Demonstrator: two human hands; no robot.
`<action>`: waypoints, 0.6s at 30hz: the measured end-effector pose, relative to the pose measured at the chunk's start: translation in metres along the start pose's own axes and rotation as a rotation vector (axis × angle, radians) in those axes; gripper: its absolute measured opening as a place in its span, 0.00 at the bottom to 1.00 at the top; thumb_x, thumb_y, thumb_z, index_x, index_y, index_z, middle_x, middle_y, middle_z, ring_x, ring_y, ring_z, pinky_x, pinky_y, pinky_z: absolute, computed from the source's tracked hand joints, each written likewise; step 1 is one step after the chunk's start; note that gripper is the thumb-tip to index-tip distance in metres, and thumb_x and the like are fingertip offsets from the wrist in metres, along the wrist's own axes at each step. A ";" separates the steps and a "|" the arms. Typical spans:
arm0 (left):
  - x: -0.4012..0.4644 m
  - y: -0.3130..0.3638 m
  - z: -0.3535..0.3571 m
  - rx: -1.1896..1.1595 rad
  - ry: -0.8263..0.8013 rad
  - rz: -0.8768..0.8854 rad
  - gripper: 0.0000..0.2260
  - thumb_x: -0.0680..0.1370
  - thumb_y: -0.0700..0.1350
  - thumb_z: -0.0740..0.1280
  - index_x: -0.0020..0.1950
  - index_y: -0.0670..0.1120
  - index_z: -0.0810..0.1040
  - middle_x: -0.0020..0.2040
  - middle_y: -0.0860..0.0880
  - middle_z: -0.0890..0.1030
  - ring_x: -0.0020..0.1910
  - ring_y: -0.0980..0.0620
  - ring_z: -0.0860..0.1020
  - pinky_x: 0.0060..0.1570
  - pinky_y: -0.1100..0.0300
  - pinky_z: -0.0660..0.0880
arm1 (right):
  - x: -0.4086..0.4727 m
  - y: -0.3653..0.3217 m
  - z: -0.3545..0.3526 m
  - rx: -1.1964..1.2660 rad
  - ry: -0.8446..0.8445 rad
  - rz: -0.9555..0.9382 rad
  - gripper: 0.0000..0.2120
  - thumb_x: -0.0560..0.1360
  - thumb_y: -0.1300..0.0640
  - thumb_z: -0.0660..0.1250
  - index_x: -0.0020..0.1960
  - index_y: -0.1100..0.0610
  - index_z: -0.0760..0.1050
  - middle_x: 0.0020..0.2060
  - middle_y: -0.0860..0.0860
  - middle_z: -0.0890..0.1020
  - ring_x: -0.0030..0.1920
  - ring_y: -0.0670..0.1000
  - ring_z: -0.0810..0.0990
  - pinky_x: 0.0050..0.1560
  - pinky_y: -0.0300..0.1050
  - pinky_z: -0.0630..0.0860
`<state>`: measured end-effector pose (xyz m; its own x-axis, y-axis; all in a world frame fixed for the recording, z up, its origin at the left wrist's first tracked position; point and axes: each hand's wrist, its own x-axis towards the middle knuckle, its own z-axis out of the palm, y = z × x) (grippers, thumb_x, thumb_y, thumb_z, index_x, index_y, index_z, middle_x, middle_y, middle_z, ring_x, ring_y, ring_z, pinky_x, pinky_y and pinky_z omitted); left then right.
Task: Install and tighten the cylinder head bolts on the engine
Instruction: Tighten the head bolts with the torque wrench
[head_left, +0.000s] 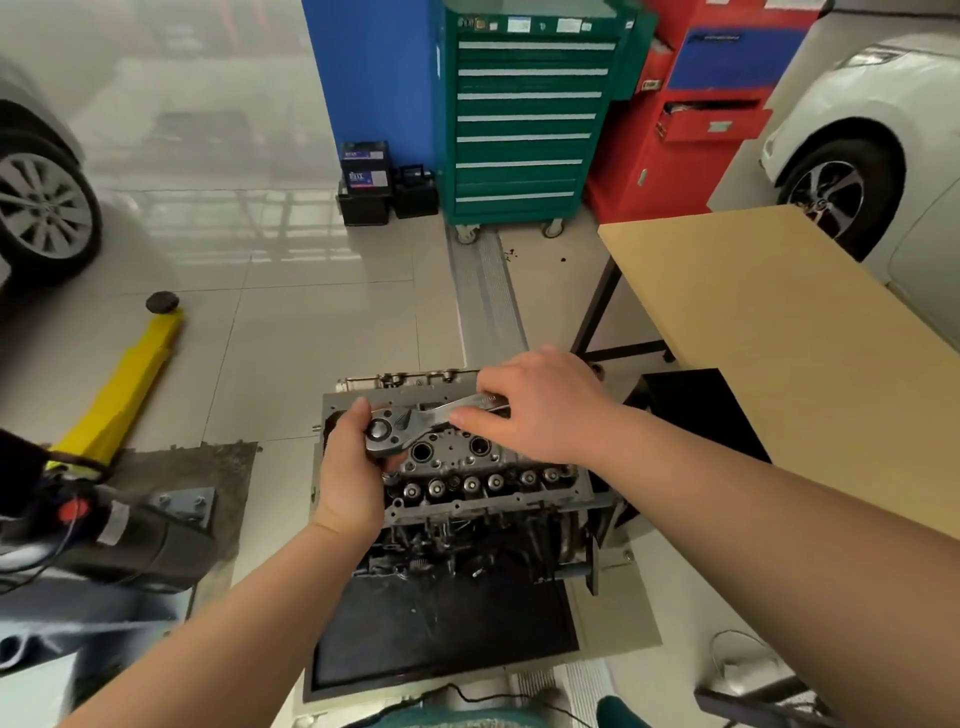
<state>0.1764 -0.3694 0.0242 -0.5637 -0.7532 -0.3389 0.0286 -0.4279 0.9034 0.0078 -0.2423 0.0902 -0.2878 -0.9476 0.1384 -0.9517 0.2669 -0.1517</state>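
Note:
A grey engine (467, 499) stands on a low stand in the lower middle of the head view, its cylinder head facing up with several round holes and valve tops showing. A steel ratchet wrench (410, 422) lies across the left end of the head. My left hand (348, 467) curls round the ratchet's round head from the left. My right hand (540, 405) holds the wrench handle, thumb above and fingers over it. What is under the ratchet head is hidden.
A black mat (441, 623) lies in front of the engine. A tan table (779, 332) stands to the right, a yellow lift arm (124, 384) and a dark motor unit (130, 540) to the left. Green tool cabinet (524, 119), red cabinet (691, 130) and two cars stand behind.

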 end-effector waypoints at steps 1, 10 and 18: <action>-0.005 0.000 -0.001 0.031 0.007 0.014 0.20 0.86 0.53 0.55 0.50 0.47 0.84 0.42 0.49 0.86 0.40 0.53 0.82 0.41 0.58 0.78 | 0.004 0.002 -0.001 -0.007 -0.034 -0.050 0.30 0.77 0.25 0.45 0.35 0.47 0.68 0.28 0.42 0.72 0.32 0.45 0.72 0.37 0.45 0.59; -0.011 0.021 0.027 0.546 0.201 0.492 0.20 0.83 0.60 0.58 0.42 0.49 0.79 0.36 0.48 0.81 0.36 0.46 0.80 0.37 0.45 0.77 | -0.001 0.002 0.003 -0.167 -0.034 -0.074 0.32 0.79 0.26 0.40 0.46 0.47 0.72 0.30 0.45 0.73 0.33 0.54 0.71 0.31 0.45 0.58; 0.003 0.016 0.027 0.468 0.372 0.577 0.26 0.82 0.58 0.65 0.32 0.41 0.76 0.28 0.38 0.77 0.32 0.34 0.77 0.33 0.40 0.76 | -0.006 -0.022 -0.002 -0.228 0.031 0.023 0.34 0.80 0.27 0.44 0.47 0.51 0.76 0.28 0.47 0.71 0.29 0.54 0.71 0.31 0.46 0.66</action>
<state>0.1526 -0.3649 0.0446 -0.2534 -0.9419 0.2203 -0.1627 0.2660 0.9501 0.0299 -0.2416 0.0946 -0.3096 -0.9360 0.1675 -0.9434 0.3244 0.0691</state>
